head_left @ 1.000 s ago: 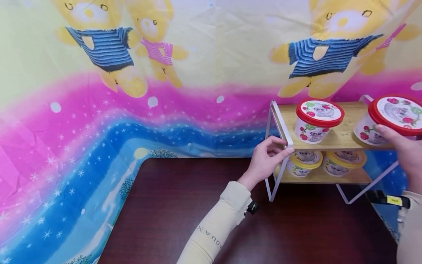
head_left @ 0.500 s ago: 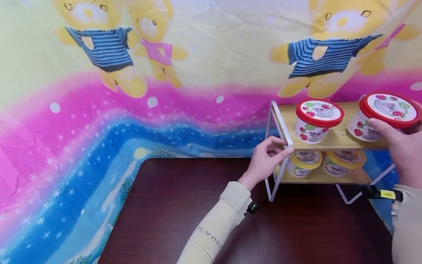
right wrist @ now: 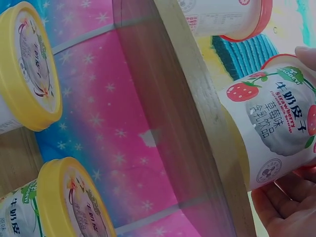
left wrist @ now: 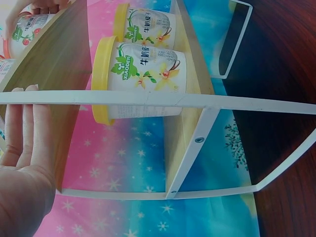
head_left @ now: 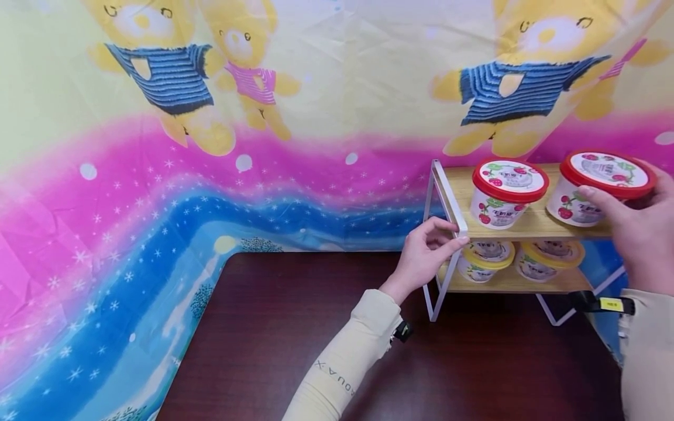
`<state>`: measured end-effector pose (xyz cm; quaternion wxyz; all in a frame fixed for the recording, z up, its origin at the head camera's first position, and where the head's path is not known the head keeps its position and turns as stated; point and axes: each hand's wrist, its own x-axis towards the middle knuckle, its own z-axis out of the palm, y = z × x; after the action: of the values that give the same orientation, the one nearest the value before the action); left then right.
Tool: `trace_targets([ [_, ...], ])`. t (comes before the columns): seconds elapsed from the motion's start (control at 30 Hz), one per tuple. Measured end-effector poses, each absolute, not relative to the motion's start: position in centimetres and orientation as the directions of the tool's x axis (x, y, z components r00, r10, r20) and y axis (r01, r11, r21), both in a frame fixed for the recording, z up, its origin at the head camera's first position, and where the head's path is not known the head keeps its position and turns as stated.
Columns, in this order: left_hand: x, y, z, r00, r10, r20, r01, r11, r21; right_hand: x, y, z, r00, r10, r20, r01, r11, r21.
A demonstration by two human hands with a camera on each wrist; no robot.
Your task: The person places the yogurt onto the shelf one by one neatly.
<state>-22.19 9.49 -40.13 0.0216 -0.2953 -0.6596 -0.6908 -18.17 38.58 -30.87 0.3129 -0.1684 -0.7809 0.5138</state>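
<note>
My left hand [head_left: 421, 254] pinches the white metal side frame [head_left: 446, 196] of a two-tier shelf rack, at the front corner of the upper wooden board [head_left: 526, 234]. In the left wrist view its fingers [left wrist: 32, 133] lie behind the bar. My right hand [head_left: 645, 240] grips a red-lidded strawberry tub [head_left: 576, 204], thumb on the near side. That tub is upright at the upper board's right part; in the right wrist view its base is at the board's edge. To its left on the same board stands another red-lidded tub [head_left: 499, 211], apart from it.
Below, on the lower board [head_left: 516, 285], two yellow-lidded tubs [head_left: 485, 263] stand side by side. The rack's legs [head_left: 434, 304] rest on a dark wooden table [head_left: 295, 327]. Behind hangs a cloth backdrop [head_left: 337, 105] printed with cartoon bears.
My right hand has moved left with the strawberry tub, bringing it closer to the other red-lidded tub. The left hand has stayed on the rack frame.
</note>
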Motion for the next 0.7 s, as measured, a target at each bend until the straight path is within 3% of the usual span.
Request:
trace_targets([
  [0.7,-22.32,9.53,-40.27,-0.82,0.356,0.449,0.428,-0.14,0.893,-18.48,38.44,-31.33,-0.781,0.54,0.314,-0.046,0.452,-0.891],
])
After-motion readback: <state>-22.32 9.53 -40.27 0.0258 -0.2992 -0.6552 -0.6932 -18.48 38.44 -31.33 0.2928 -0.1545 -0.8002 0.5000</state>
